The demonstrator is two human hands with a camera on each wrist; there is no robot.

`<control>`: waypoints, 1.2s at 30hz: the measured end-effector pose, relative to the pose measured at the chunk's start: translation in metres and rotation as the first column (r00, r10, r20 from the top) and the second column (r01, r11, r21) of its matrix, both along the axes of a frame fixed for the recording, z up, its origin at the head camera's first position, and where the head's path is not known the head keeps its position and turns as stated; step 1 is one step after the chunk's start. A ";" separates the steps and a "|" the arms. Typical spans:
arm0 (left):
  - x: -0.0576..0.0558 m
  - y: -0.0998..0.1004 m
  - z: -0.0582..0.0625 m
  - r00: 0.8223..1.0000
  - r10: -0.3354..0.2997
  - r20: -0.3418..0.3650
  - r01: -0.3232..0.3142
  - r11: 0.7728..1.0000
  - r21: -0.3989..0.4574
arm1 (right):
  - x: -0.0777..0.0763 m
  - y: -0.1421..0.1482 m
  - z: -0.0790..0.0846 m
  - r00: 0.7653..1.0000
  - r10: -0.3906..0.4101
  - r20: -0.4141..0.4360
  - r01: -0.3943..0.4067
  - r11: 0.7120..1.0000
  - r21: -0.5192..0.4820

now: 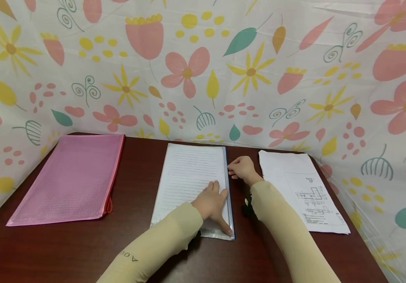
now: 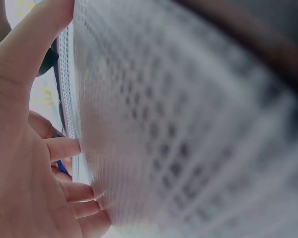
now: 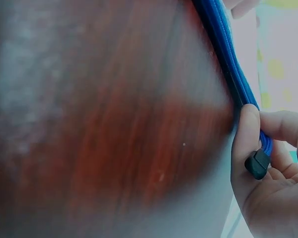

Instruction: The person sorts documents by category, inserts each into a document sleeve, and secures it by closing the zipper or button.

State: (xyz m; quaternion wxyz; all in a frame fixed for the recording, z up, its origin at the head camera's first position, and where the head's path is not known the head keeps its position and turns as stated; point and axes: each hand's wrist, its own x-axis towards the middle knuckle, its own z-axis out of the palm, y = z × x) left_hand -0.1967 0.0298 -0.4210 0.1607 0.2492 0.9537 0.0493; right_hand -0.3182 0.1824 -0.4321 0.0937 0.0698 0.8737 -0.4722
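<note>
A clear mesh zipper pouch (image 1: 192,169) with lined paper showing through lies upright in the middle of the table, its blue zipper (image 3: 223,47) along the right side. My left hand (image 1: 211,206) presses on its lower right part, fingers and thumb spread. In the left wrist view, the fingertips touch the mesh surface (image 2: 139,119). Beside the upper part of the zipper edge, my right hand (image 1: 242,169) pinches the blue zipper pull cord (image 3: 266,143) between thumb and forefinger. The cord's black end (image 3: 258,164) hangs out below the pinch.
A pink mesh pouch (image 1: 72,177) with a red zipper lies at the left of the dark brown table (image 1: 137,188). White sheets (image 1: 288,177) with printed drawings lie to the right, near the right forearm. A flower-patterned curtain (image 1: 189,74) hangs behind the table.
</note>
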 end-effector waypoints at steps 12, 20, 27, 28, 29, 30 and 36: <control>0.000 0.001 -0.001 1.000 0.010 -0.019 -0.010 1.000 0.013 | -0.012 -0.001 0.000 1.000 -0.018 -0.004 0.018 1.000 -0.013; -0.002 0.000 -0.004 1.000 0.002 -0.027 -0.001 1.000 0.010 | -0.019 -0.004 -0.001 0.999 -0.034 -0.005 0.034 0.999 -0.026; -0.001 -0.001 -0.001 0.999 -0.002 -0.032 0.002 1.000 0.018 | -0.025 -0.005 0.000 0.999 -0.045 -0.017 0.044 0.998 -0.038; -0.001 -0.001 -0.001 0.999 -0.002 -0.034 0.003 1.000 0.017 | -0.027 -0.005 0.000 0.999 -0.048 -0.019 0.047 0.998 -0.036; -0.001 -0.001 -0.001 0.999 -0.003 -0.037 0.003 1.000 0.017 | -0.028 -0.006 0.000 0.998 -0.052 -0.021 0.051 0.998 -0.035; -0.001 -0.001 -0.001 0.999 -0.003 -0.039 0.004 1.000 0.015 | -0.029 -0.006 0.000 0.998 -0.055 -0.024 0.054 0.998 -0.034; -0.001 0.000 -0.003 0.999 -0.003 -0.039 0.004 1.000 0.008 | -0.034 -0.006 -0.001 0.997 -0.069 -0.027 0.068 0.997 -0.033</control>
